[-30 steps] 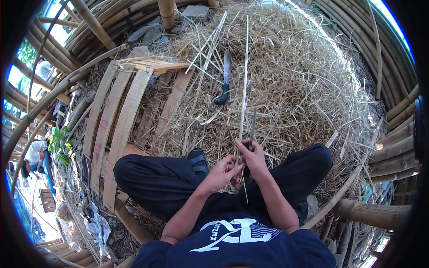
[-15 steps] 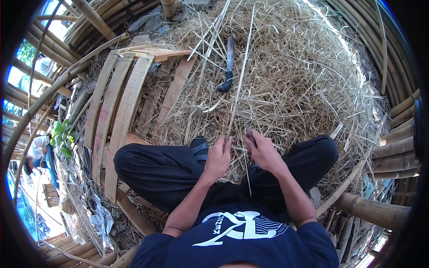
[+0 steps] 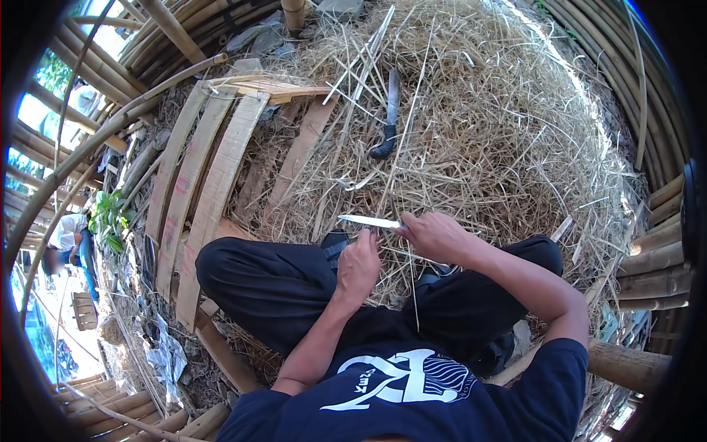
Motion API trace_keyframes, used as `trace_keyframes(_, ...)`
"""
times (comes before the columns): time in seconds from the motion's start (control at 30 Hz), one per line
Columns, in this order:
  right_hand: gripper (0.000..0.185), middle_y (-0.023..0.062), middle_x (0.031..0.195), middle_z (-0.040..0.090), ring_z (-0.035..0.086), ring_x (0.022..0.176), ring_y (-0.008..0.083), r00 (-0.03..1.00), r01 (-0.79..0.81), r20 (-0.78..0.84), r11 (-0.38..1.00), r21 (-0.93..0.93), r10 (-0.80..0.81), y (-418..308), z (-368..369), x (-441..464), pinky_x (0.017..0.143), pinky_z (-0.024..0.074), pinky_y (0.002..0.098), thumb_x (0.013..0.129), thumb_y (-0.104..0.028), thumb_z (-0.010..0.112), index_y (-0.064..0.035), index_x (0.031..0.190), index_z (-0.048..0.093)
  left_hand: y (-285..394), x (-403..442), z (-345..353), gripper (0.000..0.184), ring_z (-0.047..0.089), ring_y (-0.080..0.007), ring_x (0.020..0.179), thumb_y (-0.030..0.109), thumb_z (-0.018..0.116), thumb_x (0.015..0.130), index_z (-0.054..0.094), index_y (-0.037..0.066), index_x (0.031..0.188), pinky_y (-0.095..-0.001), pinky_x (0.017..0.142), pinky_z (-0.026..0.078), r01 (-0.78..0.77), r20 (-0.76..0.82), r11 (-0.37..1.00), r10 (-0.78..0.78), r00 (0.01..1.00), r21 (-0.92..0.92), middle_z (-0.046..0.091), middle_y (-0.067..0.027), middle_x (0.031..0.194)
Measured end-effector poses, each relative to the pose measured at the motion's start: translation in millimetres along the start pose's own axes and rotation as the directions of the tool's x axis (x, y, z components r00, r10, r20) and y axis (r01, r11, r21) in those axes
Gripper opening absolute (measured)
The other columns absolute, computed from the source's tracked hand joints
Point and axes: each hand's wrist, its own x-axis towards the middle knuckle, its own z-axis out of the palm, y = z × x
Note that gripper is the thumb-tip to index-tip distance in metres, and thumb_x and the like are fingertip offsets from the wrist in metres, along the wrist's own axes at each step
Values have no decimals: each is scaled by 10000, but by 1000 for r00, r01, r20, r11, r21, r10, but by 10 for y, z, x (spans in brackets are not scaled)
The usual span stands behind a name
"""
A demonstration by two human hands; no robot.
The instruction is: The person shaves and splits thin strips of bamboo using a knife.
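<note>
My right hand (image 3: 434, 236) is closed around the handle of a small knife (image 3: 368, 221). Its bright blade points left, just above the fingers of my left hand (image 3: 359, 264). That left hand is closed, its fingertips pinching a thin bamboo strip (image 3: 409, 110) that runs up and away over the straw. The blade lies across the strip's near end; I cannot tell whether it touches. Farther out, a machete (image 3: 392, 99) with a black-wrapped handle rests on the straw, its blade pointing away from me.
Dry straw and shavings (image 3: 486, 125) cover the ground before my crossed legs. A wooden slatted pallet (image 3: 221, 177) lies to the left. Several split strips (image 3: 368, 51) lie near the machete. Bamboo poles (image 3: 655, 265) wall the right side. Another person (image 3: 70, 236) bends over at the far left.
My right hand has turned, and the knife's blade now shows pointing left above my left hand. My right elbow has swung outward. The view has shifted slightly.
</note>
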Motion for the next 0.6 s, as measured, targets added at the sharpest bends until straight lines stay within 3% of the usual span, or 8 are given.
trace_keyframes(0.1,356,212,556,541,553,552,441,999,51,9,992,119,-52,62,115,46,524,428,535,1006,-341,413,-8,885,449,4,-9,-19,198,606,-440,624,159,477,968,516,1,857,-533,552,453,5,-7,1000,-5,1000,29,598,-247,641)
trace_keyframes(0.23,336,208,555,542,556,548,435,997,64,-39,990,126,-60,161,146,60,506,428,519,1000,-342,420,-28,890,461,-38,-2,23,206,580,-450,603,161,480,972,511,1,846,-534,524,423,-34,-50,999,35,998,23,557,-258,601)
trace_keyframes(0.4,219,157,610,568,587,571,381,995,72,-60,988,-134,-80,449,145,131,531,449,484,977,-305,460,-97,923,501,-46,0,6,188,583,-456,641,158,487,972,515,3,869,-521,527,431,-7,26,1000,7,1000,16,572,-255,637)
trace_keyframes(0.43,198,130,683,607,620,607,326,975,-220,23,975,-33,220,529,138,230,554,484,445,977,-297,461,-114,981,538,-37,-16,2,177,584,-458,658,153,488,972,518,3,881,-512,526,436,27,41,1000,-27,999,11,579,-252,654)
trace_keyframes(0.47,303,128,793,655,652,729,313,898,-440,8,897,33,440,723,1,306,645,514,441,971,-374,458,-126,1103,573,-48,-88,-5,177,584,-458,658,153,488,972,518,3,881,-512,526,436,21,48,1000,-22,999,17,579,-252,654)
trace_keyframes(0.5,371,120,764,649,646,704,309,887,-451,-129,892,-40,443,897,-177,309,630,513,431,992,-412,410,-96,1102,571,-74,-169,-22,185,587,-464,646,171,475,978,506,12,888,-526,527,441,-22,49,999,24,999,-36,575,-267,643)
trace_keyframes(0.6,493,170,754,632,639,694,333,900,-425,-165,896,-131,403,920,-356,244,607,499,456,1008,-473,339,-23,1018,541,-93,-240,-96,211,581,-474,638,202,455,987,500,18,893,-542,542,439,-84,28,990,88,996,-116,566,-272,629)
